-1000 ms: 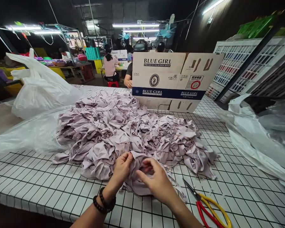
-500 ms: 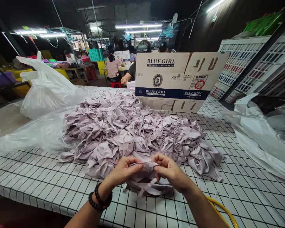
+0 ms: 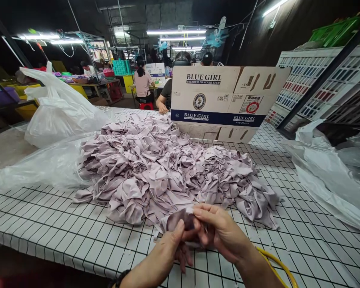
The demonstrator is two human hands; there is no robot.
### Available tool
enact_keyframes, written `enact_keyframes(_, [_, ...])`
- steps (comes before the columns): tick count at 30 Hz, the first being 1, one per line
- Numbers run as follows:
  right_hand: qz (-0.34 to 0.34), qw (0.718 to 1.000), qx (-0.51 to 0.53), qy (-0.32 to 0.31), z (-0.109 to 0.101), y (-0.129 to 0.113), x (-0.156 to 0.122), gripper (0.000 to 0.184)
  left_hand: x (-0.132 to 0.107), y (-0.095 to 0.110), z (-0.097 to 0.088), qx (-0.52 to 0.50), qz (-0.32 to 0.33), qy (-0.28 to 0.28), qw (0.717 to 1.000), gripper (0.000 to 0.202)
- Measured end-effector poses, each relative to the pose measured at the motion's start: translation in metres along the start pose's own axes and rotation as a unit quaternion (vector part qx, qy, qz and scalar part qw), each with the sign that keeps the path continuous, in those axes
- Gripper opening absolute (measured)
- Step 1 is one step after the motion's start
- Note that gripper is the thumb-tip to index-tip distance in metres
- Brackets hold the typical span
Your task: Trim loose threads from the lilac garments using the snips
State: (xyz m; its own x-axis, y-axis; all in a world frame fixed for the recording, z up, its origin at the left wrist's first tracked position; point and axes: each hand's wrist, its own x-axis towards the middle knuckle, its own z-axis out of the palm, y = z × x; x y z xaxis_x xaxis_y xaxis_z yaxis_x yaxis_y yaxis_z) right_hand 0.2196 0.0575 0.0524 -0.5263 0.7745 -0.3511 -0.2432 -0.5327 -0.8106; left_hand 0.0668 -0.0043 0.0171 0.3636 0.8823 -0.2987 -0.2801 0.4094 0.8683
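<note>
A big heap of lilac fabric pieces [image 3: 156,168] lies on the white grid-patterned table [image 3: 48,236]. At the heap's near edge both my hands hold one lilac fabric piece [image 3: 180,218], lifted slightly off the table. My left hand [image 3: 175,244] pinches it from below with thumb and fingers. Closed on the same piece from the right is my right hand [image 3: 220,230], fingers curled. A yellow scissor handle [image 3: 276,262] shows just behind my right forearm; the blades are hidden.
A Blue Girl beer carton [image 3: 225,100] stands behind the heap. White plastic bags lie at the left [image 3: 57,108] and right [image 3: 327,176]. Clear plastic sheet [image 3: 39,168] lies beside the heap. People sit at tables in the back. Crates are stacked at the right.
Both hands have drawn toward me and lifted one fabric piece off the heap's edge; they now sit closer together. The view has dropped slightly, hiding most of the scissors.
</note>
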Motion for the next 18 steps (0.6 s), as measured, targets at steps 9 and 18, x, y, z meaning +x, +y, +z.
enact_keyframes(9, [-0.052,0.993,0.106,-0.006,0.043,0.017,-0.017,0.023,-0.005,0.006,0.012,-0.414,-0.034,-0.015,0.909,0.039])
enact_keyframes(18, [-0.057,0.977,0.145,-0.148,0.060,-0.026,-0.050,0.015,-0.007,-0.006,0.008,-0.409,0.015,-0.006,0.912,0.042])
